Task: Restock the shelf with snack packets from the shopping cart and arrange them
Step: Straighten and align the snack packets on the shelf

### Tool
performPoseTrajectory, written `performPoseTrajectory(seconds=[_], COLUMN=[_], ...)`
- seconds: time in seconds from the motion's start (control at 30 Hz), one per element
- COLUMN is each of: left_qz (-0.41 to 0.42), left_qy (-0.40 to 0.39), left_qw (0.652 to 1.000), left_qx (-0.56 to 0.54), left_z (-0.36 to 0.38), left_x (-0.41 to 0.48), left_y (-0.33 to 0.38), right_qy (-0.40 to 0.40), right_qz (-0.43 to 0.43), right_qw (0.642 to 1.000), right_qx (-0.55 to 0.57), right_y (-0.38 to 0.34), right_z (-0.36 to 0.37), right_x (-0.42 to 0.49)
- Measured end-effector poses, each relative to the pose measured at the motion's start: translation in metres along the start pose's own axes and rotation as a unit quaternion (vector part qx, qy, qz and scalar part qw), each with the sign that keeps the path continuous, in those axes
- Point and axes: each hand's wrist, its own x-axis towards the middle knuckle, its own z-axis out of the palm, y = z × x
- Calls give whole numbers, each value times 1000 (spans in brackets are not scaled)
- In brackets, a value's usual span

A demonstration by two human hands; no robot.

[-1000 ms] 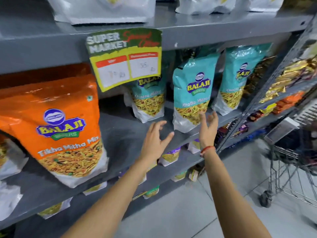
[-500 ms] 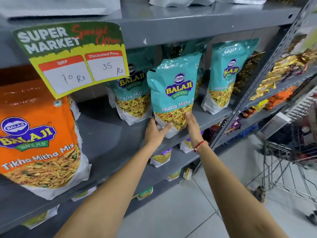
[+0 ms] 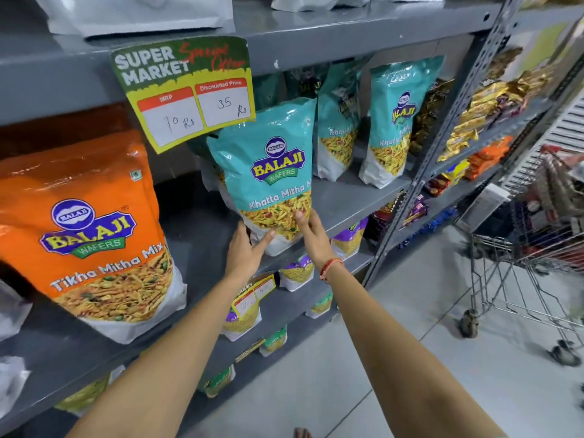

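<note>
Teal packet (image 3: 268, 172) slid left; perhaps three teal.

grey metal shelving (image 3: 363, 39), several tiers, painted boards on a perforated slotted upright (image 3: 448, 147); second shelving bay (image 3: 518, 121) adjoining at the right, set at an angle. floor (image 3: 316, 390) of large pale grey tiles with thin dark joints, lightly glossy. green and yellow price card (image 3: 186, 90) hung from upper shelf edge, printed "super market", handwritten 70 rs and 35 rs. smaller yellow price tag (image 3: 252, 295) on a lower tier. light even, cool, overhead, soft glare on shelf fronts
</note>
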Motion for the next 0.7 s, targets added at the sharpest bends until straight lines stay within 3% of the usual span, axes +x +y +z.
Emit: performPoseTrajectory(seconds=[0.17,0.23,0.33,0.37,0.53,0.7], left_qz=[-56,-57,26,52,198,204], left_qy=[-25,38,151,137,-93,-95], left_qw=[996,996,988,989,976,974], left_qx=[61,50,-10,-25,19,-12], left_z=[-6,-5,18,31,102,162], left_x=[6,-7,-47,-61,-55,26], left_y=[3,2,7,10,44,97], right_qy=[12,85,215,242,295,284], right_qz=[19,31,7,1,-20,-38], right_qw=[999,996,976,969,955,958], right_qx=[-24,0,40,38,27,12], right_y=[0,3,10,13,16,4], right_z=[-9,-18,-52,-64,-127,-177], right_x=[4,5,14,18,58,109])
